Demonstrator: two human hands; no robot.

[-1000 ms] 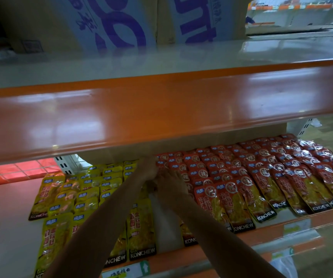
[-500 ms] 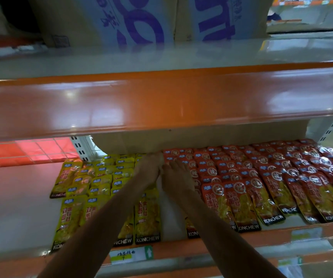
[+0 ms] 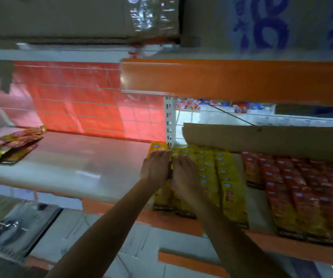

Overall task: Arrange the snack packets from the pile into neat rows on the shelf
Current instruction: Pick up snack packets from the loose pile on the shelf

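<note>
Yellow snack packets [image 3: 227, 177] lie in neat rows on the white shelf [image 3: 85, 167]; rows of red packets [image 3: 302, 189] lie to their right. A loose pile of packets [image 3: 11, 145] sits at the shelf's far left. My left hand [image 3: 155, 169] and my right hand [image 3: 185, 173] lie side by side, fingers stretched forward, resting on the leftmost yellow rows near the back. The picture is blurred, so I cannot make out whether a packet is pinched between them.
An orange upper shelf edge [image 3: 236, 81] hangs above the rows. A brown cardboard sheet [image 3: 266, 139] stands behind the packets, and a white slotted upright [image 3: 169, 121] rises at the back. Bare shelf surface stretches between the pile and the yellow rows.
My hands have moved left, from the gap between the yellow and red rows to the leftmost yellow rows. The view swung left and the pile came into sight.
</note>
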